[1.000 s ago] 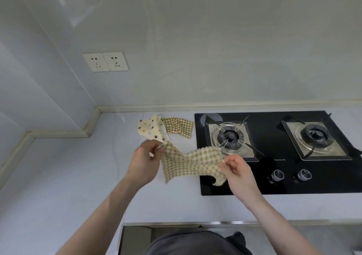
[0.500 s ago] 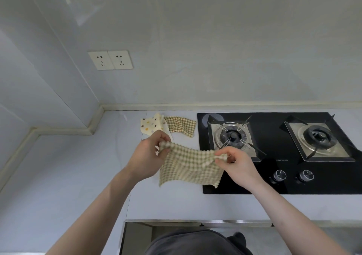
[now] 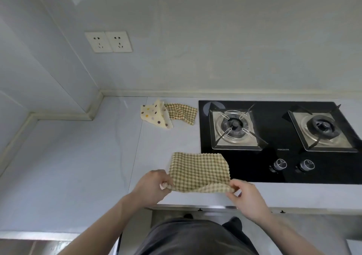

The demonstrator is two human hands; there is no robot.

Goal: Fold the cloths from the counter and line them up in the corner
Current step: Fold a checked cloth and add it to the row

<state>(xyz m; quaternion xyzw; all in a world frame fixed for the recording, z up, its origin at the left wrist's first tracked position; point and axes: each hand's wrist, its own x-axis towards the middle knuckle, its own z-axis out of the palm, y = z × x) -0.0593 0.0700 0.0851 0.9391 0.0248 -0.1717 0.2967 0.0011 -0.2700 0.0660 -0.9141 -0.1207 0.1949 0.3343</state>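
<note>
A tan checked cloth lies spread on the counter near the front edge, its right side overlapping the black hob. My left hand pinches its near left corner. My right hand pinches its near right corner, and the near edge is lifted a little off the counter. Further back lie a cream cloth with coloured dots and, partly under it, a darker brown checked cloth, both crumpled. The counter corner is at the back left.
A black gas hob with two burners and two knobs fills the right side of the counter. Two wall sockets sit above the corner. The counter's metal front edge runs just below my hands.
The checked cloth hung in the air between my hands before. Now it lies flat on the counter, and both hands have come down and nearer to me, still holding its corners.
</note>
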